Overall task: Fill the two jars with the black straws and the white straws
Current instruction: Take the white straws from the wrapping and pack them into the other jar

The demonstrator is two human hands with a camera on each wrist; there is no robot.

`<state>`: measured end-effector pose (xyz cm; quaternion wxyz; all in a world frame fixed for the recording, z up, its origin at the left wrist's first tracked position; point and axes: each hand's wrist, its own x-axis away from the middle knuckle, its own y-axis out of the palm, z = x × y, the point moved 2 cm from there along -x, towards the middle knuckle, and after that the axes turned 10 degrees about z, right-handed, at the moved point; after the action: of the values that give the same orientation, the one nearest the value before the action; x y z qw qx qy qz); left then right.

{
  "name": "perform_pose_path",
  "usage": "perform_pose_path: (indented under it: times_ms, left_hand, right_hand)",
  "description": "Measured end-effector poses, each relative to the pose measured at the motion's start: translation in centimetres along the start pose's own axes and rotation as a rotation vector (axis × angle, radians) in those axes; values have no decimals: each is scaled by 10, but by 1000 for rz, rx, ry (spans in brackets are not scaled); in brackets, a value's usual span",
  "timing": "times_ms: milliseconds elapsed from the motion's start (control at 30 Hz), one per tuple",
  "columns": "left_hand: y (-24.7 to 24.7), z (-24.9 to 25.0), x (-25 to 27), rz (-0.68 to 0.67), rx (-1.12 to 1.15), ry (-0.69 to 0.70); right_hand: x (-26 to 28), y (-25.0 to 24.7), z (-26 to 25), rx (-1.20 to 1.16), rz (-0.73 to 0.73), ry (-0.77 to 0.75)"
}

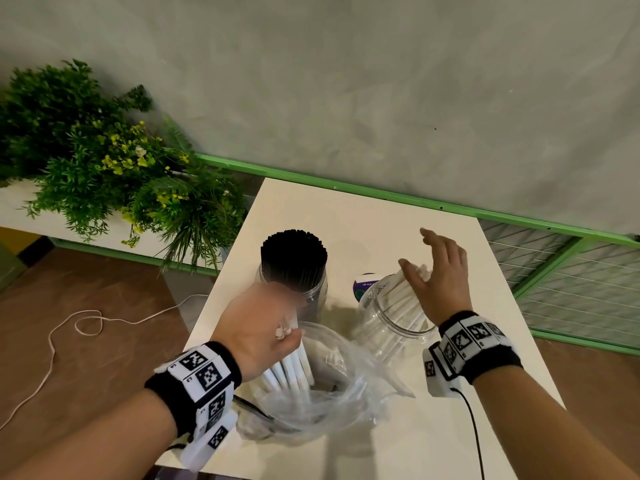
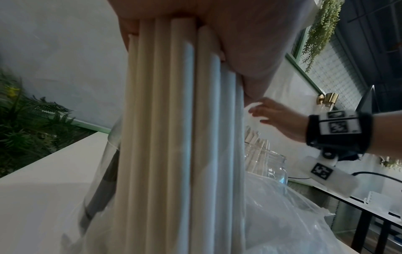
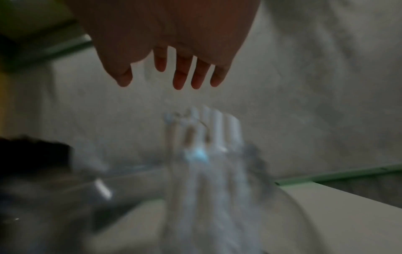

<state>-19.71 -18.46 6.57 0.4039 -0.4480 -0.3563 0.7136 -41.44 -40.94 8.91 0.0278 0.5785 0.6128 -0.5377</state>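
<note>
A clear jar [image 1: 313, 289] packed with upright black straws [image 1: 293, 256] stands at the table's middle. To its right a second clear jar [image 1: 388, 327] holds several white straws [image 1: 405, 299] that lean out of its mouth. My left hand [image 1: 263, 327] grips a bundle of white straws [image 1: 294, 368] [image 2: 174, 137] whose lower ends stand inside a clear plastic bag [image 1: 329, 393]. My right hand [image 1: 440, 271] [image 3: 174, 68] hovers open just above the white straws' tips [image 3: 217, 120], fingers spread; the right wrist view is blurred.
The white table [image 1: 398, 216] sits against a grey wall with a green frame [image 1: 485, 213]. A leafy plant [image 1: 104, 161] stands at the left. A round label or lid [image 1: 363, 289] lies between the jars. A white cord [image 1: 86, 323] trails on the brown floor.
</note>
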Motion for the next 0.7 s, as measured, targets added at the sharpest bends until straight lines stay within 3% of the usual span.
perform_pose_path:
  times_ms: [67, 100, 167, 233, 300, 433, 533, 700]
  left_hand:
    - [-2, 0, 0, -7, 12, 1]
    - [-3, 0, -1, -24, 13, -2]
    - [-8, 2, -2, -72, 17, -6]
    - [-16, 2, -2, -107, 18, 22]
    - [-25, -6, 0, -129, -9, 71]
    - [-28, -27, 14, -188, 67, 49]
    - [-20, -29, 20, -108, 219, -12]
    - [-13, -21, 23, 24, 295, -41]
  right_hand:
    - [12, -11, -35, -140, 15, -78]
    - [23, -12, -54, -215, -52, -108]
    - [54, -2, -84, -382, -308, -90]
    - [86, 19, -102, -519, -603, 51]
    - [108, 41, -109, -549, -725, 129]
    - [119, 66, -113, -484, -719, 124]
    - [118, 73, -117, -450, -681, 122]
    - [107, 70, -124, -615, -633, 174]
